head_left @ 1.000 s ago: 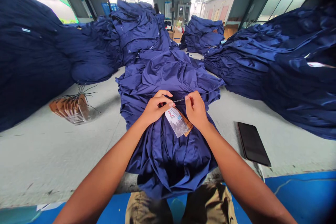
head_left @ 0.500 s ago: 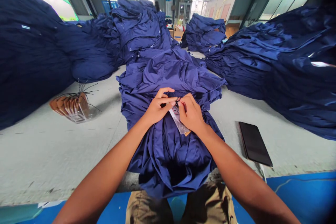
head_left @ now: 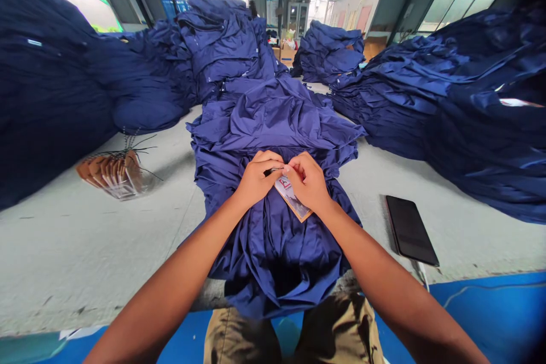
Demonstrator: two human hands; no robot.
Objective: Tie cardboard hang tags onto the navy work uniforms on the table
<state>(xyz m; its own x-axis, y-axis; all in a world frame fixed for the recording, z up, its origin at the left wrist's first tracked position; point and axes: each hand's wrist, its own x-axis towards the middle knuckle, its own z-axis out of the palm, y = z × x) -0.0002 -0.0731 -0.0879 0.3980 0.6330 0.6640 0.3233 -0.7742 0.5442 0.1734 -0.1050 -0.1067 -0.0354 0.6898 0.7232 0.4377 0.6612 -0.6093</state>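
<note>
Navy work garment (head_left: 273, 250) lies beneath the left hand (head_left: 258, 179) and right hand (head_left: 307, 182), both pinching a thin tag string (head_left: 275, 169), with a printed hang tag (head_left: 292, 198) resting just below.

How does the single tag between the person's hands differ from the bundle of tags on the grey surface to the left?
The single hang tag is one piece, while the tag bundle holds many fanned together. The single hang tag lies flat on the navy garment stack, just below the left hand and right hand; the tag bundle sits apart on the grey surface, with thin dark strings splaying out. Both show brown card and glossy clear plastic.
</note>
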